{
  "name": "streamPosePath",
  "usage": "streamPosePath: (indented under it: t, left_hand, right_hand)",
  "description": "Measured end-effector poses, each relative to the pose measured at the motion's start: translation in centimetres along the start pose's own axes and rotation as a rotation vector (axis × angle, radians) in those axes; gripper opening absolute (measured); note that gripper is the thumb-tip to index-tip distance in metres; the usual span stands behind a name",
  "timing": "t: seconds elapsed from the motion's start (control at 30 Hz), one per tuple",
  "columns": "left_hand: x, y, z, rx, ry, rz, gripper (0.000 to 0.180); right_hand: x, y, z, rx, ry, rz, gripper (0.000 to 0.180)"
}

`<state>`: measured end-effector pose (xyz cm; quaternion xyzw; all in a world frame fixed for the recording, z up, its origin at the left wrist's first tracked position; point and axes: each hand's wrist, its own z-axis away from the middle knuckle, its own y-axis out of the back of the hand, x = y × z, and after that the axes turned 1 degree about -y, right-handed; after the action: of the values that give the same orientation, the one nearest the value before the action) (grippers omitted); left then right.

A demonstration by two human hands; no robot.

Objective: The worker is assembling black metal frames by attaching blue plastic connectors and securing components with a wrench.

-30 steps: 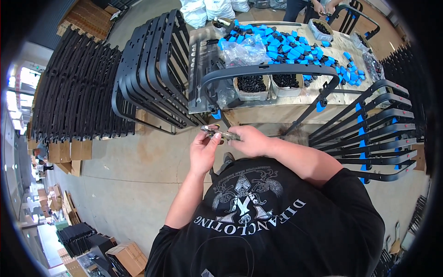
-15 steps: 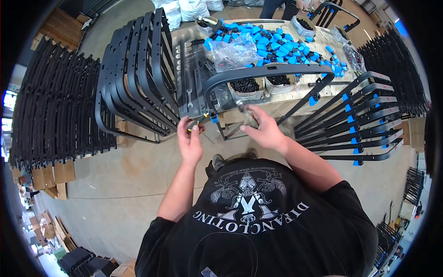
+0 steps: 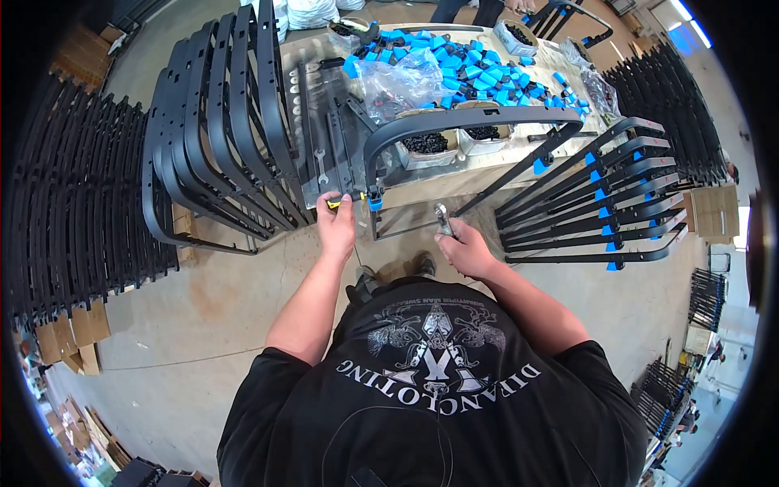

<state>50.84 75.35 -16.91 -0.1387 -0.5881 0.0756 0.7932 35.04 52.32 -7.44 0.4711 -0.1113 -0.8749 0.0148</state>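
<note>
My left hand (image 3: 337,230) is closed around a small yellow-and-black handled tool (image 3: 334,204). Its far end lies right at a blue fitting (image 3: 375,201) on the left leg of a black bent-tube frame (image 3: 471,123); whether it touches cannot be told. My right hand (image 3: 466,249), lower and to the right, grips a metal hand tool (image 3: 441,215) by its handle. That tool's silvery head points up, apart from the frame; its exact kind is unclear. The frame stands in front of the table, its curved top bar across the near edge.
On the table (image 3: 519,152) are a heap of blue and black caps (image 3: 479,65), a plastic bag (image 3: 402,85), boxes of small black parts (image 3: 428,144) and an open-end wrench (image 3: 321,165). Black frames stand left (image 3: 219,122) and right (image 3: 600,195). Another person (image 3: 471,11) stands behind the table.
My left hand has brought its tool up against or close to the blue fitting. The fingers of my right hand, spread before, have closed round the metal tool, and that hand sits lower.
</note>
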Motion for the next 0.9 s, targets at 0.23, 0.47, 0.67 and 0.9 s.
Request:
streamPosePath:
  t: [0.23, 0.47, 0.67, 0.9]
  left_hand:
    - [-0.5, 2.1, -1.2, -0.08, -0.167, -0.102, 0.019]
    - [1.1, -0.1, -0.4, -0.034, 0.02, -0.297, 0.015]
    - [5.2, -1.8, -0.1, -0.016, 0.389, -0.175, 0.013]
    - [5.5, -1.7, -0.9, -0.006, 0.548, -0.158, 0.007]
  right_hand:
    - [0.4, -0.9, 0.7, 0.068, -0.036, 0.106, 0.022]
    - [1.6, -2.9, -1.5, -0.07, -0.155, -0.21, 0.011]
    - [0.5, -5.6, -5.3, -0.105, -0.207, -0.292, 0.01]
    - [-1.4, -8.2, -10.1, 0.04, 0.153, 0.493, 0.029]
